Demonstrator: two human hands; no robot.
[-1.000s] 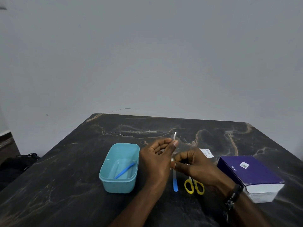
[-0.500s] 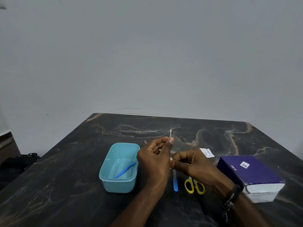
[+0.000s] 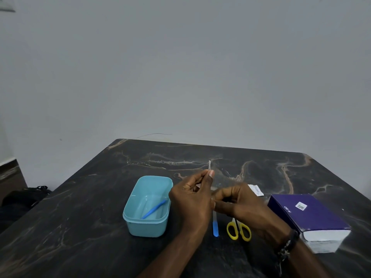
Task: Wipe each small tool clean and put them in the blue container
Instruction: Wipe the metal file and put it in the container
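Note:
My left hand (image 3: 193, 199) pinches a thin metal tool (image 3: 209, 165) between thumb and fingers, its tip sticking up above them. My right hand (image 3: 239, 203) is curled just right of it, fingers closed near the tool's lower part; what it holds is hidden. The blue container (image 3: 147, 227) stands left of my hands with one blue tool (image 3: 154, 209) lying inside. A blue-tipped tool (image 3: 215, 226) lies on the dark marble table (image 3: 80, 227) below my hands. Yellow-handled scissors (image 3: 239, 230) lie beside it.
A purple box (image 3: 307, 215) sits at the right near the table edge. A small white packet (image 3: 256, 190) lies behind my right hand. A dark bag (image 3: 24, 197) rests on the floor at the left.
My left hand has shifted slightly left with the thin tool, whose tip leans a little more to the left. My right hand stays close beside it.

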